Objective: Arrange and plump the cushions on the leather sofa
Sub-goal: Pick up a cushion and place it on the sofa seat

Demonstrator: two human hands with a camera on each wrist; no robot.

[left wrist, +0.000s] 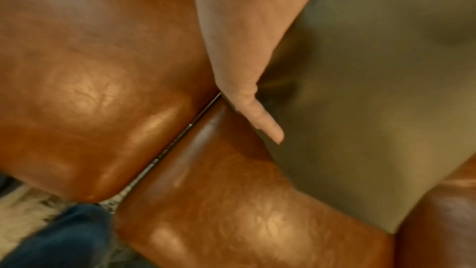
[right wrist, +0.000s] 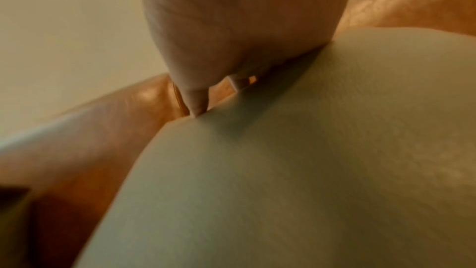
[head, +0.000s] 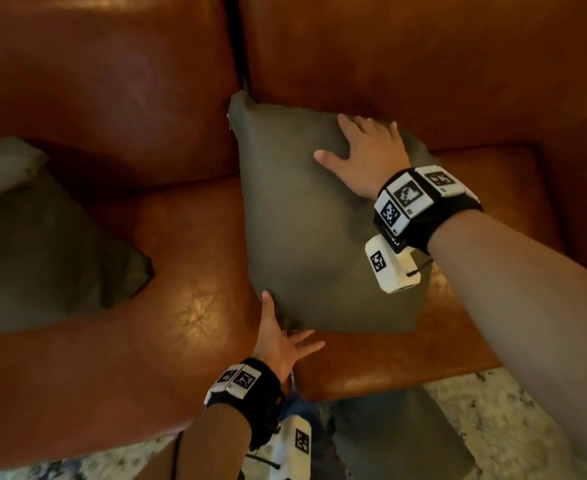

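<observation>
An olive-green cushion (head: 302,230) leans against the backrest of the brown leather sofa (head: 112,81), standing on the right seat. My right hand (head: 364,150) lies flat on its upper right part, fingers spread and straight. My left hand (head: 281,337) touches the cushion's lower left corner with straight, spread fingers; its thumb runs up the left edge. The left wrist view shows the left hand (left wrist: 247,68) against the cushion (left wrist: 373,89) over the seat seam. The right wrist view shows the right hand (right wrist: 231,38) pressed on the cushion (right wrist: 283,170).
A second olive cushion (head: 43,251) lies at the left of the sofa, with a paler cushion (head: 1,164) behind it. The sofa's front edge (head: 389,379) meets a speckled floor (head: 513,410). My legs stand close to the seat front.
</observation>
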